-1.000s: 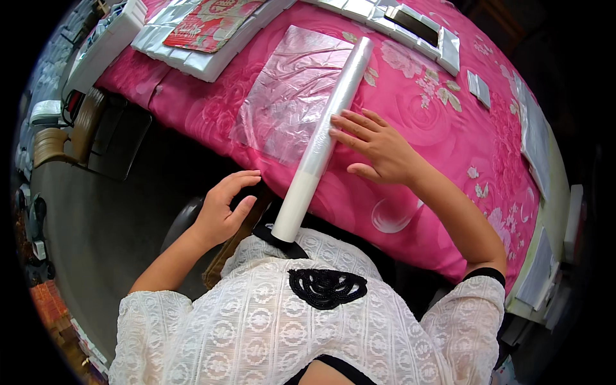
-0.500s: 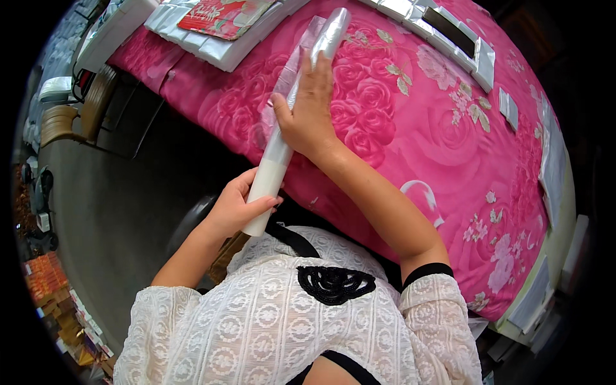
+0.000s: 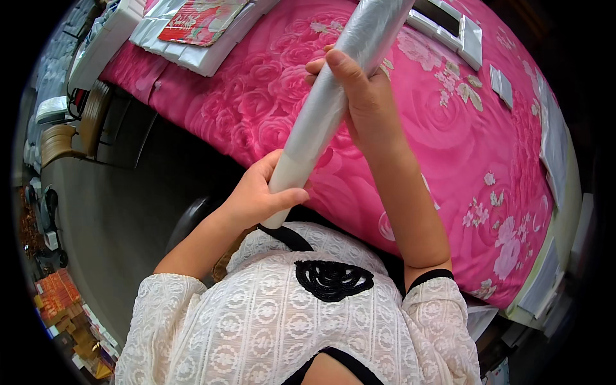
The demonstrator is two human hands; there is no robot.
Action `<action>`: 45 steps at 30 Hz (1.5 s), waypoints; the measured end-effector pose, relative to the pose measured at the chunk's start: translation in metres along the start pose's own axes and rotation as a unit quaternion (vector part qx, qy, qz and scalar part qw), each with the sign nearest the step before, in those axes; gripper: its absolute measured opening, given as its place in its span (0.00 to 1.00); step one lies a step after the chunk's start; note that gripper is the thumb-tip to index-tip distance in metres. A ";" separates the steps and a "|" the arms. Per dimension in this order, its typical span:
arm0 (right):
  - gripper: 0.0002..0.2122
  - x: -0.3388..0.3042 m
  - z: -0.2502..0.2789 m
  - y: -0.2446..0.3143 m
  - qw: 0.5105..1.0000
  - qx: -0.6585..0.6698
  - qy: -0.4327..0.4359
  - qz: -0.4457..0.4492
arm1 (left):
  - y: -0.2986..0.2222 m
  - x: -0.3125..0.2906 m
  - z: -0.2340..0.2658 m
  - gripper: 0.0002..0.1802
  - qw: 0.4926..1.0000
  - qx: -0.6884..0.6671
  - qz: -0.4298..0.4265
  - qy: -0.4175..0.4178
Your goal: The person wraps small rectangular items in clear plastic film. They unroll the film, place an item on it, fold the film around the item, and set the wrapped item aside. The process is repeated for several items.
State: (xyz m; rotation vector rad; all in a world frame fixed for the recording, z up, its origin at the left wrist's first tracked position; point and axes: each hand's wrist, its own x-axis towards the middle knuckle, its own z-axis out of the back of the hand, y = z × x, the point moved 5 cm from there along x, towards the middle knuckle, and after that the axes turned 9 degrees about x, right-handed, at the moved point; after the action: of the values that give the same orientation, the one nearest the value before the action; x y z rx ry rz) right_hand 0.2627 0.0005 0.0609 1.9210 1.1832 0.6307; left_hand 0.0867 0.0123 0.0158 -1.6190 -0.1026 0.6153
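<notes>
A long roll of clear plastic film (image 3: 321, 112) slants up and to the right in front of me, its far end raised over the pink flowered tablecloth (image 3: 256, 96). My left hand (image 3: 266, 191) wraps round the bare white lower end of the roll, close to my waist. Higher up, my right hand (image 3: 366, 90) grips the film-covered part, thumb across the top and fingertips showing on the other side. The film lies wound on the roll, with no loose sheet visible.
White packets are stacked at the far left of the table, with a red printed sheet (image 3: 199, 22) on top. A row of white packets (image 3: 471, 45) with a dark object on it lies at the far right, beside a small white packet (image 3: 501, 86). Wooden chairs (image 3: 64, 144) stand left.
The roll's far end has risen and swung right, toward me. My right hand has shifted from lying along the roll to gripping it from below. The loose film flap no longer shows.
</notes>
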 end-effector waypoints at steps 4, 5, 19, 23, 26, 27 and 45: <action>0.25 -0.008 0.010 -0.006 0.989 0.140 -0.007 0.052 | -0.007 -0.004 -0.032 0.29 0.967 -0.155 0.046 0.199; 0.24 -0.012 0.009 -0.005 0.984 0.175 0.012 0.042 | -0.010 -0.008 -0.039 0.27 0.950 -0.206 0.049 0.231; 0.19 -0.028 0.033 -0.003 0.977 0.206 -0.051 0.020 | -0.009 0.009 -0.050 0.26 0.988 -0.066 0.102 0.093; 0.25 -0.037 0.039 -0.012 0.984 0.165 -0.071 -0.005 | -0.005 0.009 -0.050 0.23 0.985 -0.071 0.120 0.099; 0.28 -0.039 0.049 -0.015 0.990 0.089 -0.103 -0.027 | -0.001 0.011 -0.047 0.21 0.992 -0.031 0.108 0.063; 0.30 -0.040 0.055 -0.019 0.991 0.071 -0.109 -0.037 | 0.000 0.012 -0.046 0.20 0.994 -0.015 0.100 0.047; 0.09 -0.074 0.059 0.004 0.988 -0.128 -0.033 -0.081 | -0.001 0.019 -0.041 0.18 0.996 0.054 0.060 -0.026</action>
State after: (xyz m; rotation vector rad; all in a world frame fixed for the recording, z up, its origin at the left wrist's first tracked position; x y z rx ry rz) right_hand 0.2755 -0.0875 0.0297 1.6022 1.1439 0.5963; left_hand 0.1214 -0.0167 0.0116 -1.5135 -0.0110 0.7429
